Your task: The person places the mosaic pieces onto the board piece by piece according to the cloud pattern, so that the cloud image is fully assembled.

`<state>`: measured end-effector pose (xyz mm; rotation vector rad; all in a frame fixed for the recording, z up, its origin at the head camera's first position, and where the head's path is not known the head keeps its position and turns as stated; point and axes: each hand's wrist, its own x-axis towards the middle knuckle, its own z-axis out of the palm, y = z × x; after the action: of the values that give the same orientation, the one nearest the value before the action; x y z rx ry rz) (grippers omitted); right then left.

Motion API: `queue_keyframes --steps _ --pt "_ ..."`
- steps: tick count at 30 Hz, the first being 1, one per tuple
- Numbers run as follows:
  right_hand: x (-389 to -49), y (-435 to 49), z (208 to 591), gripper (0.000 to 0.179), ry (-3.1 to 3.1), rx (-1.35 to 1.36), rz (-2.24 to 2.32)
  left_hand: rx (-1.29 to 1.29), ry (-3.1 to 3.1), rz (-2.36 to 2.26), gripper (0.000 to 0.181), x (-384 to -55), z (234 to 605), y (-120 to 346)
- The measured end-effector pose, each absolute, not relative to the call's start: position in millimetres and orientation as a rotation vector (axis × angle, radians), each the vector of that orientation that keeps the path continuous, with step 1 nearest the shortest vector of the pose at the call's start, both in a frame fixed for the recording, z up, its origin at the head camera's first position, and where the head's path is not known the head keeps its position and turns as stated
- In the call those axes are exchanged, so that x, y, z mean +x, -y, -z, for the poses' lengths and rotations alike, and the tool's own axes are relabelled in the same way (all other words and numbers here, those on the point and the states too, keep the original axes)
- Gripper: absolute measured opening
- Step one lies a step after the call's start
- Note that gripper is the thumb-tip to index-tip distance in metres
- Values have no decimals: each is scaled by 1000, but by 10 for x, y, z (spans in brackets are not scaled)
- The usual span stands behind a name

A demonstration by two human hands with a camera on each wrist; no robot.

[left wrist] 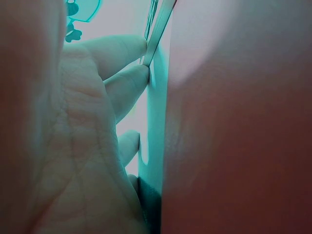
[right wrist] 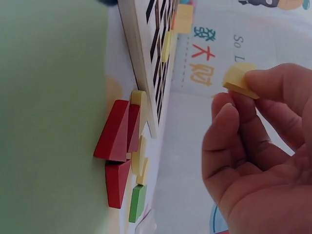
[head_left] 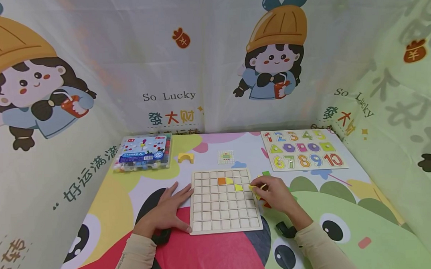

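while left grip (head_left: 169, 209), outspread, touches the board (head_left: 224, 207), right grip (head_left: 276, 193) pinches a yellow tile (right wrist: 237, 76).

My left hand (left wrist: 85, 126) is palm-on to the camera, fingers extended. My two upper fingertips touch the pale edge of a board (left wrist: 160, 33); lower fingers partly hidden. Tabletop (left wrist: 239, 146) at right, reddish, blurred. Turquoise print (left wrist: 86, 10), upper left.

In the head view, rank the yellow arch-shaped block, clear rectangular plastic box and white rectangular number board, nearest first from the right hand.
1. White rectangular number board, beyond the right hand, rightward.
2. Yellow arch-shaped block, to the hand's left.
3. Clear rectangular plastic box, farther left, past the block.
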<state>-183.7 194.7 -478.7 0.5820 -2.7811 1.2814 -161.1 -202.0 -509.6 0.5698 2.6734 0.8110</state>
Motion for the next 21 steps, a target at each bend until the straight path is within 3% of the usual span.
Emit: queue_keyframes --steps 11,21 --pt "-1850 -1929 4754 9 2898 709 -1292 577 -2668 -818 125 -1606 5083 2016" --pt "-1884 -1871 4803 26 2873 718 -1138 576 -2674 -801 126 -1608 5078 2014"
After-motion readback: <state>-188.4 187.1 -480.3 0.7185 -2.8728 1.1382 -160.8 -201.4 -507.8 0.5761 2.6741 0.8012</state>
